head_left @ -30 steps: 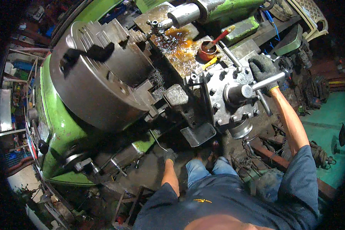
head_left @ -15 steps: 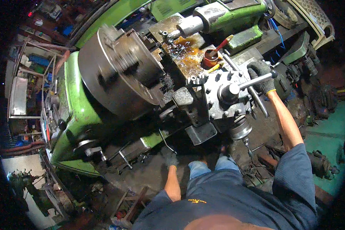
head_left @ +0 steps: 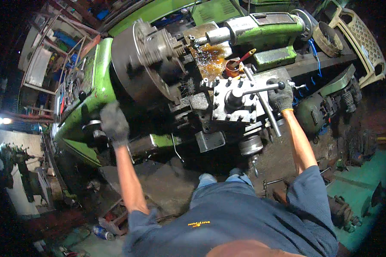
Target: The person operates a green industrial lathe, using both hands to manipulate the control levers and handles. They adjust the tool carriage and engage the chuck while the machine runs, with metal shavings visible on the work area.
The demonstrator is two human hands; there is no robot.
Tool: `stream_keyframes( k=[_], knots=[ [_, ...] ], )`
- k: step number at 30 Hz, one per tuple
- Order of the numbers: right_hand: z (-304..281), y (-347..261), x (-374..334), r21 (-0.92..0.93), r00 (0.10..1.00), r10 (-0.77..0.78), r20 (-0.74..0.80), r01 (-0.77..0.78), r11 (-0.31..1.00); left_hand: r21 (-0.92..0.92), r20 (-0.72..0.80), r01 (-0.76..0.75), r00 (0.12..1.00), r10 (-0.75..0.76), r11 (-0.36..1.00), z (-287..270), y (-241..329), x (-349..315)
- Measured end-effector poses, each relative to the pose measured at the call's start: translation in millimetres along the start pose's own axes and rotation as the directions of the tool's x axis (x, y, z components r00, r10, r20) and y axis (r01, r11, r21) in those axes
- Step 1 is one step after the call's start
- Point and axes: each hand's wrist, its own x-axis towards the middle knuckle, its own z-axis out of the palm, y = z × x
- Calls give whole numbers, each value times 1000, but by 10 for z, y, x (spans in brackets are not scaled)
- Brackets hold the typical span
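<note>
"So, what are the fingers doing?"

"On the gloved right hand [head_left: 280, 97] they're by the ball end of one metal lever [head_left: 261, 88]; I can't tell whether they grasp anything. The left hand [head_left: 115, 122], gloved too, is blurred near the green headstock's [head_left: 101, 79] near edge, its grip equally unclear."

"Where's the lever?"

"Over one square tool post [head_left: 233, 100], reaching past its right edge. Near the post's far edge stands one red pot [head_left: 231, 72] with one brush [head_left: 247, 55] in it. One chuck [head_left: 135, 64], blurred, sits beyond its left edge."

"Any writing?"

"Small yellow lettering on one dark shirt [head_left: 176, 231]. One can [head_left: 103, 232] lies on the floor [head_left: 158, 180], its markings too small to read."
</note>
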Motion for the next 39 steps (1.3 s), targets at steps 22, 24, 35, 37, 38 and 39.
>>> stream_keyframes(
  k=[22,24,35,37,38,39],
  knots=[
    [16,7,-35,-173,989,-141,-33,133,976,218,108,-19,994,-5,976,712,-1126,999],
    [14,1,-45,-201,988,-149,-47,137,970,248,113,-4,993,-25,969,734,-1163,986],
    [29,46,-40,-190,990,-130,-49,119,975,289,108,46,991,-81,956,732,-1045,1011],
    [36,37,-46,-213,995,-97,-36,88,973,279,94,45,993,-74,959,719,-1040,1016],
    [32,38,-55,-206,994,-97,-40,87,975,281,95,33,994,-62,959,720,-1057,1017],
    [18,-16,-58,-198,994,-100,-45,89,976,285,93,23,994,-51,958,713,-1078,1004]
  ],
)
